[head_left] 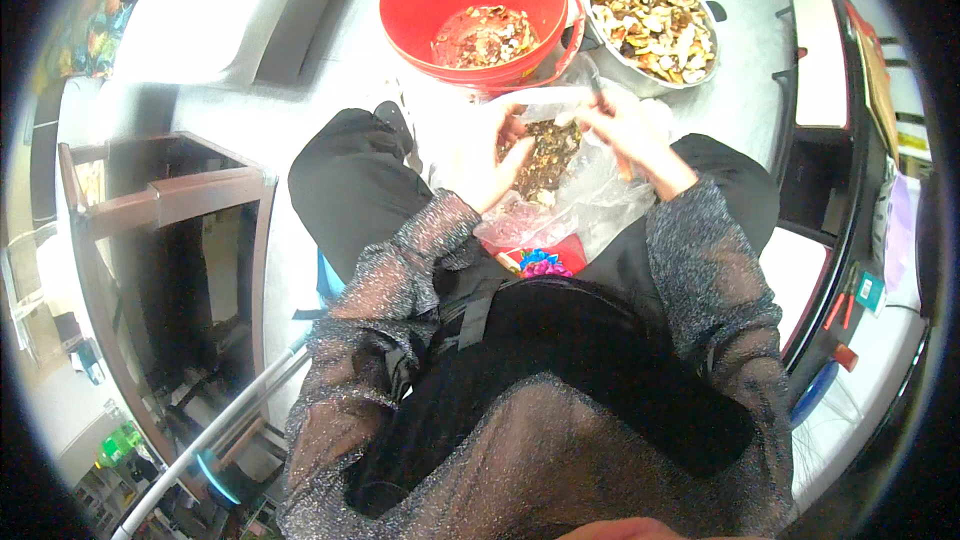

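Note:
A clear plastic bag (590, 195) of brown dried pieces lies on my lap between my knees. My left hand (480, 155) cups a heap of those pieces (545, 155) at the bag's mouth. My right hand (625, 130) grips a small knife (598, 90) with a wooden handle just above the bag. Both hands sit close together over the bag. Whether the knife touches a piece is hidden.
A red bucket (410, 0) with some brown scraps stands on the floor ahead. Beside it on the right is a metal bowl (655, 80) full of pale dried slices. A dark wooden table (170, 200) is at my left, a black cabinet (830, 170) at my right.

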`<action>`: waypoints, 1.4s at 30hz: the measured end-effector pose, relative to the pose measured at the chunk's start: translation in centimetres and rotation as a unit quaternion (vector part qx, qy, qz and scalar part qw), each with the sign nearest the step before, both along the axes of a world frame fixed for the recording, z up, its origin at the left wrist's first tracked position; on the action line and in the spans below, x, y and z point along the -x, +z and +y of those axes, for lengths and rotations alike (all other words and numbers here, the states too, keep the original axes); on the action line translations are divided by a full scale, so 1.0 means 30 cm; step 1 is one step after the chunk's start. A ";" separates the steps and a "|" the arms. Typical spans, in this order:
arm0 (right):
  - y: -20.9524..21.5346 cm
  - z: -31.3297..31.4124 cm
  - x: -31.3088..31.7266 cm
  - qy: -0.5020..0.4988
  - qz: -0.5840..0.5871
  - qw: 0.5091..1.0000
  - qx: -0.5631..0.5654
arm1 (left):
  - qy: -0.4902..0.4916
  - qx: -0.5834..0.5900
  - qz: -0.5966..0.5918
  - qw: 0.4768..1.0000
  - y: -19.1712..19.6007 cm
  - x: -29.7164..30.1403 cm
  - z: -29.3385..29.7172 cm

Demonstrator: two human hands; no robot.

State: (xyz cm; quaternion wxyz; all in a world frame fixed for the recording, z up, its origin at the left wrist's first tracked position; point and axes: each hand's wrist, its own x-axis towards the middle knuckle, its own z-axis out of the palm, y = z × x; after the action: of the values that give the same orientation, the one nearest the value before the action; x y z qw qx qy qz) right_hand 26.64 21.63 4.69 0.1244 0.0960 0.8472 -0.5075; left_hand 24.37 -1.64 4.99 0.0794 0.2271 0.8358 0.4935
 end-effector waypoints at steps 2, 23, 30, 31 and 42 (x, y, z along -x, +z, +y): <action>-0.013 0.103 0.091 -0.064 -0.019 0.995 0.080 | -0.031 0.033 0.008 0.999 0.009 0.073 -0.010; 0.106 -0.018 0.224 0.005 -0.122 0.950 0.286 | -0.028 0.225 -0.151 0.962 -0.264 0.861 -0.075; 0.180 0.044 0.285 -0.014 -0.219 0.921 0.322 | 0.005 0.251 -0.142 0.957 -0.731 1.110 0.120; 0.190 0.051 0.296 -0.013 -0.214 0.922 0.321 | 0.043 0.250 -0.137 0.958 -0.787 1.131 0.150; 0.212 0.138 0.414 -0.107 -0.296 0.901 0.300 | 0.043 0.351 0.131 0.926 -1.091 1.194 0.320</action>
State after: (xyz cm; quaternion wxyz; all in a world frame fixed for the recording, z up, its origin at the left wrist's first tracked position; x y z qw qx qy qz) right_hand 14.23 25.76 11.06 0.3372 0.2898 0.5641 -0.6958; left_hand -11.46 7.95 -27.73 0.0225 0.2117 0.9674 0.1370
